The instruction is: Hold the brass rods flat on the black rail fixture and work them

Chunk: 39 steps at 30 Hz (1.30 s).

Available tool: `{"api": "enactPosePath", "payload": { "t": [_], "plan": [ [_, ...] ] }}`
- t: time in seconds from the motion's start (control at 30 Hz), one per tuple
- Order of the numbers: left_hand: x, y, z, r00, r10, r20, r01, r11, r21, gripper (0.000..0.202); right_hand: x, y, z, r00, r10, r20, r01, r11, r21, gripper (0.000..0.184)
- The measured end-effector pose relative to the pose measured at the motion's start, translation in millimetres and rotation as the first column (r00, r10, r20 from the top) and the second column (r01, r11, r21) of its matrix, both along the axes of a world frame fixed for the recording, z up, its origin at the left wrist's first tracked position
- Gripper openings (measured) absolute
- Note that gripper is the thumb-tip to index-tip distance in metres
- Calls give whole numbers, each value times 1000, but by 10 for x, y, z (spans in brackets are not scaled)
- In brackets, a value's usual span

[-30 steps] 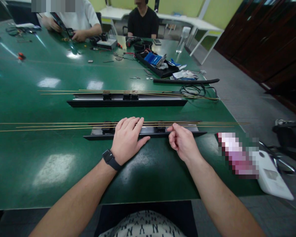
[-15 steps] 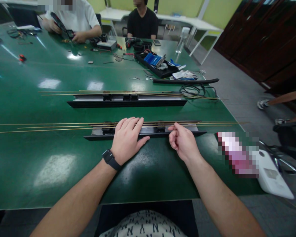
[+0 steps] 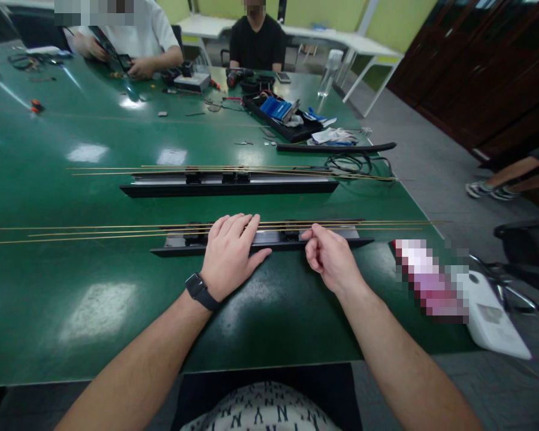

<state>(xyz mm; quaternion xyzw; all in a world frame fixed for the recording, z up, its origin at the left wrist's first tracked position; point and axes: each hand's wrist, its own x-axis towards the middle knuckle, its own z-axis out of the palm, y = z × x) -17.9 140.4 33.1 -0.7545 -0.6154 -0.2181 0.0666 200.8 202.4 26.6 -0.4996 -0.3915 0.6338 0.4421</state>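
A long black-and-silver channel [image 3: 272, 234] lies across the table in front of me. Thin brass-coloured rods [image 3: 94, 232] run lengthwise over it and stick out past both ends. My left hand [image 3: 230, 248] rests palm down across the rods and the channel, fingers stretched out and thumb apart. My right hand [image 3: 330, 254] is at the channel's right part, with its fingers curled and the index finger by the rods. Whether anything is pinched in it is hidden. Dark blocks [image 3: 290, 229] sit inside the channel between my hands.
A second channel [image 3: 229, 189] with rods on it lies farther back on the green table [image 3: 94, 311]. Behind it are a black strip [image 3: 336, 147], coiled cable [image 3: 350, 163] and a black tray [image 3: 278, 123]. A white object [image 3: 494, 317] is at the right edge. Two people sit opposite.
My right hand has shifted very slightly left along the rods. My left hand keeps its place on the channel. The whole view has moved a little.
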Motion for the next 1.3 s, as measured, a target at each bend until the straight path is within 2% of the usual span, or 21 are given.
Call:
{"api": "enactPosePath", "payload": {
  "t": [0.47,1.07,1.3],
  "plan": [
    [1,0,12,1000,-3,9,3,1000,-4,61,-16,-2,2,1000,-30,3,30,999,-28,32],
    [-2,-12,18,1000,-2,13,2,1000,-9,61,-3,-11,29,1000,10,24,-10,1000,-4,36],
    [1,-2,20,1000,-4,10,4,1000,-8,60,-21,1,35,999,-42,-7,42,999,-35,32]
  ]
}}
